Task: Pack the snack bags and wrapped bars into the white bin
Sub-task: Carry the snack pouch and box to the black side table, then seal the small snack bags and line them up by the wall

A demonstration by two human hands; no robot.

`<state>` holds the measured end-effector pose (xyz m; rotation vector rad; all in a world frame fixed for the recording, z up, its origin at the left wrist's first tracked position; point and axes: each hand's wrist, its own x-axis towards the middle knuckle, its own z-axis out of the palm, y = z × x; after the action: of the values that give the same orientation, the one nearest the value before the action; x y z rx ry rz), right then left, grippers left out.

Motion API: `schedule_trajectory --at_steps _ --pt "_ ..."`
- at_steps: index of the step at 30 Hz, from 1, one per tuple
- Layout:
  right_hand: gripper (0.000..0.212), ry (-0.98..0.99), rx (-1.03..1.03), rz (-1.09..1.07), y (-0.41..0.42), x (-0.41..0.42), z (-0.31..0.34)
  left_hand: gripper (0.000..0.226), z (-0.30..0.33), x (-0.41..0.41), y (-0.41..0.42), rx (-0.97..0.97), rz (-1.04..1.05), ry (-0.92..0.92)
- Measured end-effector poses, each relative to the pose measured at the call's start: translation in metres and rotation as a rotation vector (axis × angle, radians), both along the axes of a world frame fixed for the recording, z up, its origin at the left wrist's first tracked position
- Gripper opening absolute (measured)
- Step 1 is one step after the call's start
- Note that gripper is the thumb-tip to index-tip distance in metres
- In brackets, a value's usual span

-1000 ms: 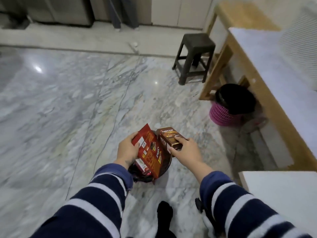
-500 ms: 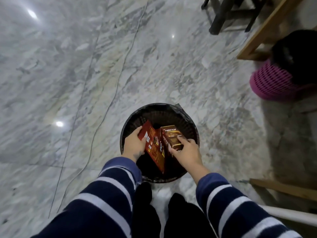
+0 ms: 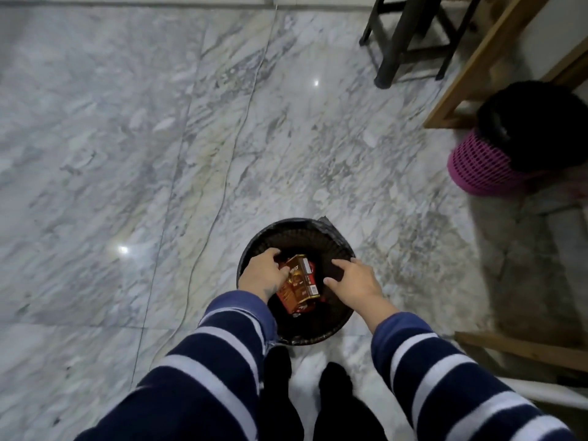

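Round black bin (image 3: 334,249) stood on the floor, ribbed inner wall, dark liner bunched at its far rim. No white bin seen. Inside it lay glossy snack packs: a brown rectangular box (image 3: 300,278) on top, a red wrapper (image 3: 286,296) under it. The box's long axis ran from the near wall toward the far wall, leaning slightly left, its printed face up.

My left hand (image 3: 262,273) reached into the bin at its left wall, fingers curled down against the box's left edge; whether they gripped it I could not tell. My right hand (image 3: 354,281) hovered over the right half of the bin, fingers spread and relaxed, holding nothing, just beside the box.

Floor (image 3: 159,138): polished grey-white marble, veined, with light glare spots. Pink mesh basket (image 3: 483,167) with black liner sat toward the right edge, beside a wooden frame leg (image 3: 471,71). Dark stool (image 3: 410,33) at the far edge. Sleeves navy with white stripes.
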<state>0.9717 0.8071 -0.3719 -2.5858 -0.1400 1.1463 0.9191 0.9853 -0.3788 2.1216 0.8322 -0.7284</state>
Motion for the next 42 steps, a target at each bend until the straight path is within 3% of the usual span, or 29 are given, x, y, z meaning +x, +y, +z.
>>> schedule_trajectory --at_steps 9,17,28,42 --pt "0.057 0.002 -0.008 -0.054 -0.076 0.029 0.219 0.048 0.213 0.066 -0.063 0.117 -0.668 -0.052" --pt "0.057 -0.237 -0.064 -0.409 -0.174 -0.019 0.332 0.047 0.321 0.098 -0.169 0.179 -1.103 -0.257" --pt "0.051 -0.372 -0.172 -0.989 -0.291 -0.227 0.386 0.047 0.372 -0.003 -0.356 0.058 -1.662 -0.456" --pt "0.046 -0.328 -0.349 -1.425 -0.417 -0.512 0.418 0.043 0.398 -0.249 -0.569 -0.112 -2.047 -0.54"
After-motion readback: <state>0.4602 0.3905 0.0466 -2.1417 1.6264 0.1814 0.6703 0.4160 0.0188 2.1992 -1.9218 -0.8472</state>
